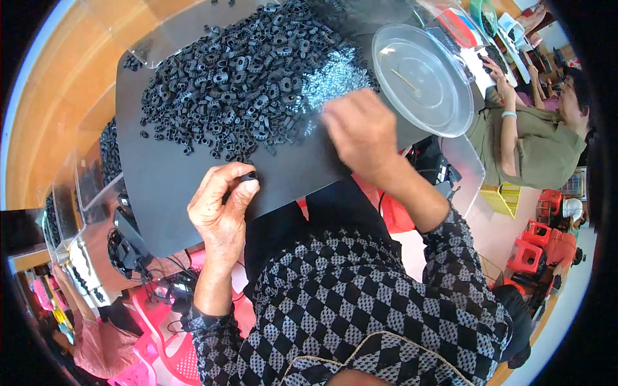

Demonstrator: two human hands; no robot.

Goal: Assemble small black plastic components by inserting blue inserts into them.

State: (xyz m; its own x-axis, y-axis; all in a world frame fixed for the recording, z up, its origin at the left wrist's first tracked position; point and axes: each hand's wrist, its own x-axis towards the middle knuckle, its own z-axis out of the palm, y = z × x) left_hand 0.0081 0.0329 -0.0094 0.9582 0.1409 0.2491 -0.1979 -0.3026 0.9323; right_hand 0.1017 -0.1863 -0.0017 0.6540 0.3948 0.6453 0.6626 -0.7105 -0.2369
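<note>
A flat, matte, dark grey board [158, 199] serves as the work surface. A broad heap of small black moulded parts [225, 77] occupies its far side, with loose pieces along the heap's near edge. Small silvery metal pieces [335, 74] adjoin the heap at right; a round, clear, shallow dish [428, 112] overlaps the board's right edge.

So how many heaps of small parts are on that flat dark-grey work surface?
2: a large heap of small black plastic parts, and a smaller heap of shiny silver pieces against its right side, partly hidden by the bare right hand.
</note>
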